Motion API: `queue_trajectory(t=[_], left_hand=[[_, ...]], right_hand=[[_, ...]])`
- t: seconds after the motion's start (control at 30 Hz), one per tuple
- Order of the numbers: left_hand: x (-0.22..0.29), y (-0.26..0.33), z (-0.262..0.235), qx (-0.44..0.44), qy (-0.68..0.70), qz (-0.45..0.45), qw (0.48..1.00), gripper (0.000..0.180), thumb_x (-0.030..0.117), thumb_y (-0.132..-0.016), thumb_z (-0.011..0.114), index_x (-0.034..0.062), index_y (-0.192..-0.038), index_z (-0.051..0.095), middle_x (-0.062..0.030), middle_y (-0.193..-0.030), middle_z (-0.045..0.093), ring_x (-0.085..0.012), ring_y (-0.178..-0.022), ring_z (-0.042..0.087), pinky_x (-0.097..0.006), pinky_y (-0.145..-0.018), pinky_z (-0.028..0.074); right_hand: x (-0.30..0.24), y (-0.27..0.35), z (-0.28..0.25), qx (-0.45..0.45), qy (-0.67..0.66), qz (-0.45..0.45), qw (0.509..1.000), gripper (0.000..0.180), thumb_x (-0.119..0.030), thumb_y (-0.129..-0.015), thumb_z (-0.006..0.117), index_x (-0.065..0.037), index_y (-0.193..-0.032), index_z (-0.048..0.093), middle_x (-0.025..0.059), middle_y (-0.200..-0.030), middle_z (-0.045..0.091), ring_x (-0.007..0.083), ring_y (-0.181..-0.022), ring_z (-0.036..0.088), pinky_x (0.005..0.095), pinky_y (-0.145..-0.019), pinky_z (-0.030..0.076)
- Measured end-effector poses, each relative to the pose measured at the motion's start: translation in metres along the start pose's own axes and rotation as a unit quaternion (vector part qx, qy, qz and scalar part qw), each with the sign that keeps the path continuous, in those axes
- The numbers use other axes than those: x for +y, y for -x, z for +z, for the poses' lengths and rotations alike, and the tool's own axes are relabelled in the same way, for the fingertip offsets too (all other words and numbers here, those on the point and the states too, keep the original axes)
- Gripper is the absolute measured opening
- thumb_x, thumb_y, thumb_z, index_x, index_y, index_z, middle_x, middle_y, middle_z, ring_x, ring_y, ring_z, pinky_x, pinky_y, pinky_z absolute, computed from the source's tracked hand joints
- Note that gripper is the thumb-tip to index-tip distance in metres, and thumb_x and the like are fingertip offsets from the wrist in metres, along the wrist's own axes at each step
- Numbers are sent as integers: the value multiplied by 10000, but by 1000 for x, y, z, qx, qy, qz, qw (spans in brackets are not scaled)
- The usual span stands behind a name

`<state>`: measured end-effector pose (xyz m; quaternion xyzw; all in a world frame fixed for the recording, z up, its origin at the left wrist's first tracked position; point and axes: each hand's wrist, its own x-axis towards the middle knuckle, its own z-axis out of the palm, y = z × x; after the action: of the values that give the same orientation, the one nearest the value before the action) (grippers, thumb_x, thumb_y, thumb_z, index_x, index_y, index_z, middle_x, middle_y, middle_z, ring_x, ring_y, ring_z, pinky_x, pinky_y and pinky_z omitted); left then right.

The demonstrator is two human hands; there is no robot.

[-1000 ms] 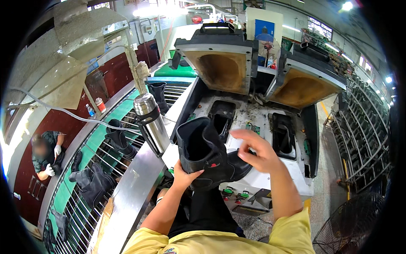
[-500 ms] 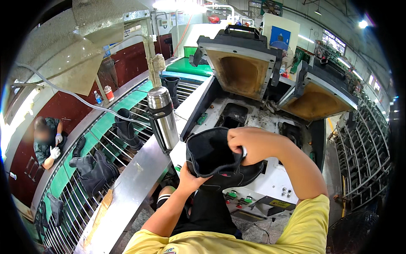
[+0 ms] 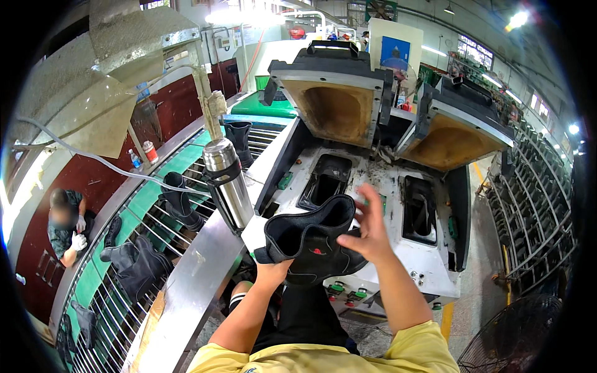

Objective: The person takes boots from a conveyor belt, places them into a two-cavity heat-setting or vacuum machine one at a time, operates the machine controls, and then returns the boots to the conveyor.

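Note:
A black boot [image 3: 317, 248] is held up in front of me, its collar opening facing upward and bent inward at the middle of the rim. A small red mark shows on its side. My left hand [image 3: 273, 270] grips the boot at its left lower side, the fingers partly hidden behind it. Just right of the boot is my right hand [image 3: 370, 233], fingers spread and thumb close to the boot's side, holding nothing. Beyond the boot is a white press machine [image 3: 373, 171] with two dark recesses and two raised lids [image 3: 333, 93] with brown hollow undersides.
On my left runs a roller conveyor [image 3: 115, 311] carrying several black boots [image 3: 146, 261]. A steel thermos [image 3: 227, 186] stands on its metal edge. Across the conveyor sits a person [image 3: 67, 227] wearing gloves. Racks [image 3: 528, 217] and a fan [image 3: 516, 336] are on the right.
My right hand has left the boot's rim and opened beside it. The boot has turned, and its opening has changed from wide and round to bent inward.

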<state>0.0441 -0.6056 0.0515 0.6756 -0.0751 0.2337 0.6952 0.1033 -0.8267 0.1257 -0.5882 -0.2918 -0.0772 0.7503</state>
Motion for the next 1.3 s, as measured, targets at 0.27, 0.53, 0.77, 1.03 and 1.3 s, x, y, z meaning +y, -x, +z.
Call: queue_trajectory(t=[0.27,0.53,0.77,1.03,1.3], left_hand=[[-12,12,-5,40,66,-54,995,474,-38,-803,675,-22,-1251,521,-94,-1217,591,-183,-1095,563,-319,-975,422],[22,-9,8,101,49,-33,993,497,21,-781,726,-24,-1213,485,-74,-1114,610,-160,-1026,560,-291,-920,426],[31,-30,-2,137,117,-56,982,294,71,-803,733,-14,-1056,610,-63,-1002,649,-148,-902,589,-273,-847,455],[11,-18,-1,124,246,15,961,328,97,-868,661,-8,-1162,557,-70,-1075,617,-148,-966,568,-285,-881,438],[20,-18,-3,134,226,-8,965,210,72,-860,656,-7,-1049,611,-47,-991,641,-137,-901,578,-284,-844,450]], right_hand=[[27,2,22,98,57,86,990,395,-37,-714,804,-6,-1046,593,48,-985,660,120,-892,613,273,-812,494],[35,-1,33,159,-48,75,983,341,-150,-803,766,-4,-1056,590,37,-991,649,98,-901,570,252,-812,461],[58,-8,30,245,63,90,963,219,-176,-806,762,11,-824,650,-13,-725,616,56,-678,503,229,-622,427],[40,-7,43,259,108,20,960,239,-176,-826,736,-1,-747,593,-35,-684,559,49,-669,466,222,-613,396],[39,-19,31,222,99,1,970,274,-223,-856,707,-21,-728,573,-54,-656,504,51,-640,408,234,-576,351]])
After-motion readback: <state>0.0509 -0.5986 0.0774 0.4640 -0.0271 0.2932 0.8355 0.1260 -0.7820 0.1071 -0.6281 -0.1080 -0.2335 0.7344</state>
